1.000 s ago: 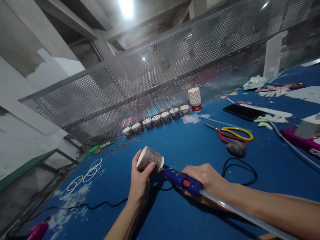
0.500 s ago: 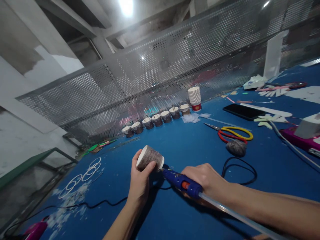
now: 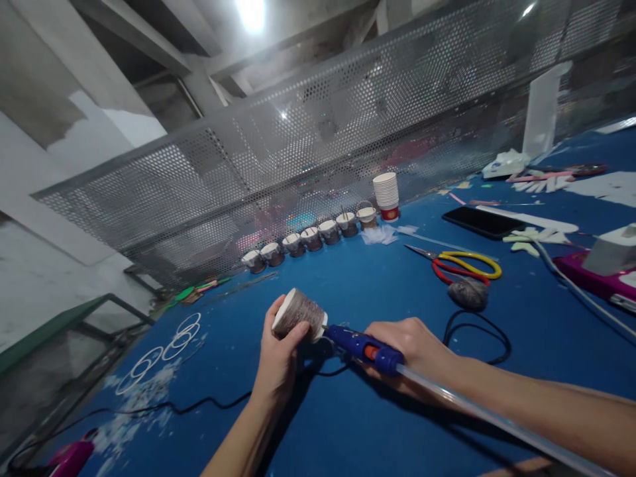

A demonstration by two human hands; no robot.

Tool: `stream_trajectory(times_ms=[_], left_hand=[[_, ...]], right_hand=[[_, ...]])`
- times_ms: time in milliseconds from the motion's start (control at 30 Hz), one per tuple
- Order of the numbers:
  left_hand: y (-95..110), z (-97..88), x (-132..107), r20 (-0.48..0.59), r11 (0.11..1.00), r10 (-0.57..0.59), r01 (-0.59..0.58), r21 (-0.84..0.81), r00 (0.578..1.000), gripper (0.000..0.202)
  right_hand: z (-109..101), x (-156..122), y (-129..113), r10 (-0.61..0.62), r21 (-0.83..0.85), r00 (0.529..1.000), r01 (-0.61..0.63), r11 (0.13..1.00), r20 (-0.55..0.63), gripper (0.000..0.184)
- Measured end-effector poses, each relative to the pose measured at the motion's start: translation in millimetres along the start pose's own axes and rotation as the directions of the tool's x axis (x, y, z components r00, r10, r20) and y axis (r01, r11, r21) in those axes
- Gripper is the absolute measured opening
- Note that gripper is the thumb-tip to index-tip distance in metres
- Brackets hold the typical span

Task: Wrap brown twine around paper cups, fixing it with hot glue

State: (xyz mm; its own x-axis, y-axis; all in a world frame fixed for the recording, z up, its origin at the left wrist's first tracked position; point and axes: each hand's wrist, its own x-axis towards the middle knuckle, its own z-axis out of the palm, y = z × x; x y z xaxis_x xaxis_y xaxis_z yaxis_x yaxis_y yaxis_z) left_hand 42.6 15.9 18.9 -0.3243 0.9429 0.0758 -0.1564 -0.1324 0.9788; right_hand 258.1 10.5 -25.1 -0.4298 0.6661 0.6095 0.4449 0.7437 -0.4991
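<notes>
My left hand point(image 3: 279, 351) is closed around a paper cup point(image 3: 300, 314) wrapped in grey-brown yarn and tilted on its side. The thumb presses on the wrapped wall. In my right hand point(image 3: 405, 344) is a blue hot glue gun point(image 3: 360, 346), with a long clear glue stick point(image 3: 462, 403) out of its back end. The gun's nozzle meets the white rim at the cup's right end; whether it touches is hard to make out. Beyond my right hand lie scissors point(image 3: 464, 264) with red and yellow handles and a ball of grey yarn point(image 3: 468, 293).
Along the mesh panel point(image 3: 318, 126) stands a row of several wrapped cups point(image 3: 312, 239), beside a stack of paper cups point(image 3: 386, 195). A phone point(image 3: 481, 222) and a magenta power strip point(image 3: 611, 278) lie right. White rings point(image 3: 181, 336) lie left. A black cord point(image 3: 209, 401) crosses the blue table point(image 3: 238, 444).
The glue gun and my right hand have shifted slightly right and up, with the nozzle now higher along the cup's rim. My left hand and the cup have barely moved.
</notes>
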Motion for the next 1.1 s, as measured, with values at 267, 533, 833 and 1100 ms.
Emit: stream_trajectory(times_ms=[267, 533, 833, 1100], left_hand=[[1.6, 1.4, -1.7, 0.001, 1.000, -0.004, 0.004, -0.005, 1.000, 0.070], [0.4, -1.3, 1.8, 0.018, 0.997, -0.025, 0.026, -0.071, 1.000, 0.068], [1.7, -2.9, 1.4, 0.061, 0.996, -0.035, 0.040, -0.085, 0.998, 0.073], [0.1, -6.6, 2.4, 0.088, 0.993, -0.041, 0.050, -0.109, 0.995, 0.075]], right_hand=[[-11.0, 2.0, -12.4, -0.061, -0.006, 0.989, 0.063, 0.998, 0.137, 0.010], [-10.4, 3.4, -4.3, 0.020, 0.026, 0.999, -0.021, 0.999, 0.036, 0.016], [-10.5, 4.2, -11.3, 0.031, -0.002, 0.997, -0.031, 1.000, 0.069, 0.017], [-21.0, 8.4, -12.4, 0.142, -0.006, 0.985, -0.142, 0.990, 0.101, 0.025]])
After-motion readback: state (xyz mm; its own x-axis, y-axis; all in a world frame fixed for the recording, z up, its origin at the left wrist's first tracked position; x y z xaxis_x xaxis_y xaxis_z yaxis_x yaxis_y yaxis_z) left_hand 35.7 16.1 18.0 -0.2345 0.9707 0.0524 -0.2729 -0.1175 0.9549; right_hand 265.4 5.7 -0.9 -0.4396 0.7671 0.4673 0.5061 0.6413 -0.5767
